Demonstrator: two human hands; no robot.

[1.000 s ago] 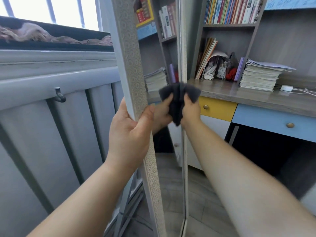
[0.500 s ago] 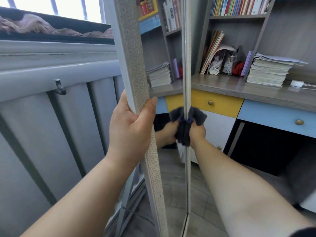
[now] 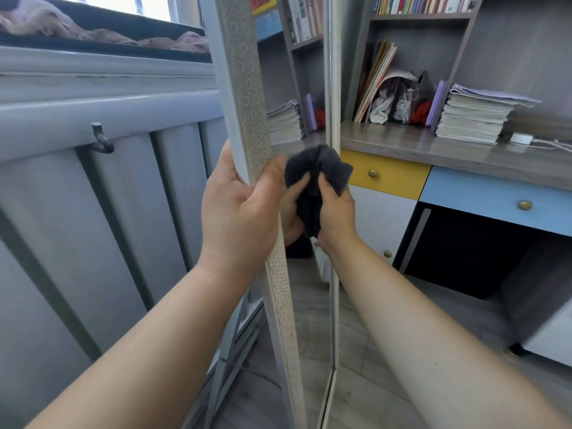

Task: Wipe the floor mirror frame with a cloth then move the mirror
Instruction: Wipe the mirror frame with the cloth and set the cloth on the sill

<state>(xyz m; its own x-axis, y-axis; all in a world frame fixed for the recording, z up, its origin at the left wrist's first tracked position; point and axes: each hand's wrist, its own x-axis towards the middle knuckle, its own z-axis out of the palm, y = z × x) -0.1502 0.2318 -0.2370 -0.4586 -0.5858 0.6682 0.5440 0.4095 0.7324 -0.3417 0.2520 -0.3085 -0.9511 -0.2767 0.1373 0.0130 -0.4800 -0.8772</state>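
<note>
Cloth (image 3: 332, 171) on frame (image 3: 335, 72); book spines (image 3: 418, 4) illegible

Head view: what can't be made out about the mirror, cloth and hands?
All in the head view.
Mirror frame: top and foot cut off by the picture's edges.
Left hand: fingers hidden behind the frame.
Frame edge under the cloth: covered by it and the right hand.
Books: titles too small.
</note>
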